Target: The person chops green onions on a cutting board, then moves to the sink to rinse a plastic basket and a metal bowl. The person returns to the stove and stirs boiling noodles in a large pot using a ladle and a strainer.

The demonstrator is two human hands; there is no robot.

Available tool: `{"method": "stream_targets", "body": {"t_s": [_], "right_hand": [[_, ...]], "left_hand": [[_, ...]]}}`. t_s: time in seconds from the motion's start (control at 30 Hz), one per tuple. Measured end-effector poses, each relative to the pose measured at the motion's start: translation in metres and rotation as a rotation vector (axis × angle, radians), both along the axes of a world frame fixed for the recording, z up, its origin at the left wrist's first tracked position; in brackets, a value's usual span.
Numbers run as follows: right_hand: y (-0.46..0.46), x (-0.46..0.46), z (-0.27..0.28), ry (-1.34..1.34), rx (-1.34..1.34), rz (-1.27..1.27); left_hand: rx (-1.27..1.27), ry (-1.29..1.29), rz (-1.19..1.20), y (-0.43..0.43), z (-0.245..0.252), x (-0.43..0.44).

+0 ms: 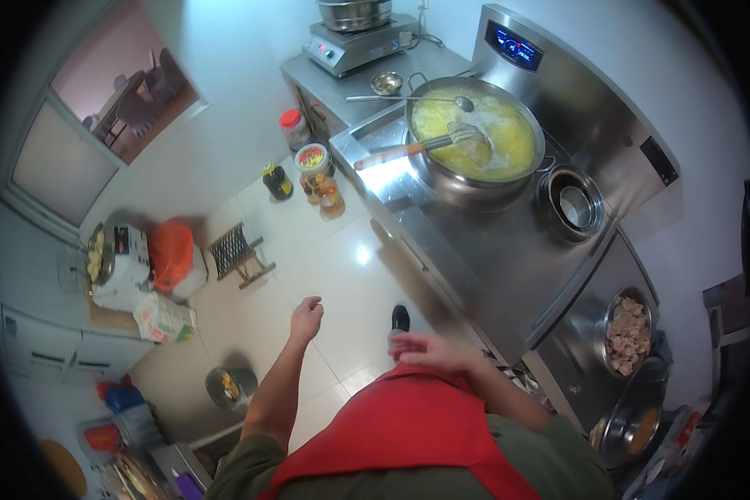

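Observation:
My left hand (pixel 307 320) hangs over the tiled floor with its fingers loosely curled and nothing in it. Close to the front of my red apron (pixel 406 425) is my right hand (pixel 430 351), empty, its fingers slightly apart. Ahead on the right, a large steel wok (pixel 481 187) of bubbling yellow liquid stands on a stainless-steel stove (pixel 462 250). A wire skimmer with a wooden handle (pixel 387 156) lies across its near rim, the mesh in the liquid. A long-handled metal ladle (pixel 464 104) rests over the far side. Neither hand touches these.
Nested steel pots (pixel 572 203) stand beside the wok. Raw meat pieces fill a steel bowl (pixel 628 334) on the right counter. Bottles (pixel 329 197) and tubs (pixel 313 159) stand on the floor by the stove. A folding stool (pixel 234 253) and a bin (pixel 215 384) are to the left.

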State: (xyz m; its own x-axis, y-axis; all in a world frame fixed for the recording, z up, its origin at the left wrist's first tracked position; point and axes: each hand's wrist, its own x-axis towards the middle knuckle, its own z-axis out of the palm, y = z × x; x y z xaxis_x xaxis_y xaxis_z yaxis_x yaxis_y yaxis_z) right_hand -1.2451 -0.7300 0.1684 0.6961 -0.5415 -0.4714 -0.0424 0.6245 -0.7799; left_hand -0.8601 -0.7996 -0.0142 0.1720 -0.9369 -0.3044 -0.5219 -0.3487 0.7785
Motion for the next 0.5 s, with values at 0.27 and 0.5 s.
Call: {"method": "stream_targets", "body": {"t_s": [0.27,0.5], "right_hand": [[-0.241,0.042,-0.082,-0.369,0.448,-0.680],[-0.387,0.085,-0.095,-0.582,0.450,-1.035]], "left_hand": [[0.086,-0.034,-0.085,-0.092,0.036,0.000],[-0.091,-0.050,-0.162,-0.253,0.094,0.004]]}}
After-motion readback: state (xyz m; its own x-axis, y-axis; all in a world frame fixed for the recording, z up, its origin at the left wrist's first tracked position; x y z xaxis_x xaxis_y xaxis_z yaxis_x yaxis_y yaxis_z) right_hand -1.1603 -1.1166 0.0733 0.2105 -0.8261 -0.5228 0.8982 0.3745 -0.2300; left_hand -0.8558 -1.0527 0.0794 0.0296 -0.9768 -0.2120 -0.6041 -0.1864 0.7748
